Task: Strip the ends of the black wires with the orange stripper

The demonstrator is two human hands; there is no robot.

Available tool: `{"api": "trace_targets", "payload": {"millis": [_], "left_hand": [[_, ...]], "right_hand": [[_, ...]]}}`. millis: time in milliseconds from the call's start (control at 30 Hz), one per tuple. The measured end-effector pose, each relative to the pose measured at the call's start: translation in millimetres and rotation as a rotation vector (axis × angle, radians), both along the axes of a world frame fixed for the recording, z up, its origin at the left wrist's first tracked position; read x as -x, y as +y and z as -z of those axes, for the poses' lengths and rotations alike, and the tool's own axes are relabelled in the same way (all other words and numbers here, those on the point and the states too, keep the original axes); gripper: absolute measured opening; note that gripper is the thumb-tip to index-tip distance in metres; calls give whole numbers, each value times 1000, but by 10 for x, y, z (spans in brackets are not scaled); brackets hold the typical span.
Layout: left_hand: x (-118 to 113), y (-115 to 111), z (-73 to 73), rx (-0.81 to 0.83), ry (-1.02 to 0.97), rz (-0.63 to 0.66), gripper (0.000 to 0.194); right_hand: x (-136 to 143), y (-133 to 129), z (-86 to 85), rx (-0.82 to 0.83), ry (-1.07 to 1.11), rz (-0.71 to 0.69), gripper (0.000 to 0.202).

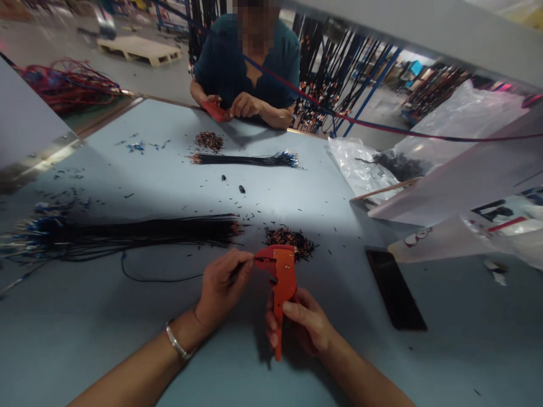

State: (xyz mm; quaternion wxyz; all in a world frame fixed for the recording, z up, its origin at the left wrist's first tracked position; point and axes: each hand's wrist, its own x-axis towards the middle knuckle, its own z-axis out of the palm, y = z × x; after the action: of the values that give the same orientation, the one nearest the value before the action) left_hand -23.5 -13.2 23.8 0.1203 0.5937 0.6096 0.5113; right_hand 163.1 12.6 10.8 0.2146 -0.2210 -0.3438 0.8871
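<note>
My right hand (303, 322) is wrapped round the handles of an orange-red hand tool (285, 282), held upright over the table. My left hand (224, 282) pinches a thin black wire (159, 280) at the left side of the tool's head, and the wire's end is at the jaws. The wire trails off to the left. Behind the tool lies a pile of small black and copper-coloured pieces (292, 243). A thick bundle of black wires (148, 233) lies beyond my left hand, its copper ends pointing right and its blue and white ends at the far left.
Across the table (169, 124), a person holds a red tool (216, 110). Near them lie a smaller wire bundle (246, 160) and a pile of pieces (208, 141). A black phone (396, 291) lies on the right, with plastic bags (365, 164) beyond. Scraps are scattered about.
</note>
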Motion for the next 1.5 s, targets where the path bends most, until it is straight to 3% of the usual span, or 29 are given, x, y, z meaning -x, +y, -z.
{"api": "trace_targets", "payload": {"millis": [900, 1500], "left_hand": [[4, 2, 34, -10, -42, -11, 12], [0, -7, 20, -19, -49, -11, 12]], "right_hand": [[5, 13, -12, 13, 13, -17, 36], [30, -56, 2, -1, -78, 42, 42]]}}
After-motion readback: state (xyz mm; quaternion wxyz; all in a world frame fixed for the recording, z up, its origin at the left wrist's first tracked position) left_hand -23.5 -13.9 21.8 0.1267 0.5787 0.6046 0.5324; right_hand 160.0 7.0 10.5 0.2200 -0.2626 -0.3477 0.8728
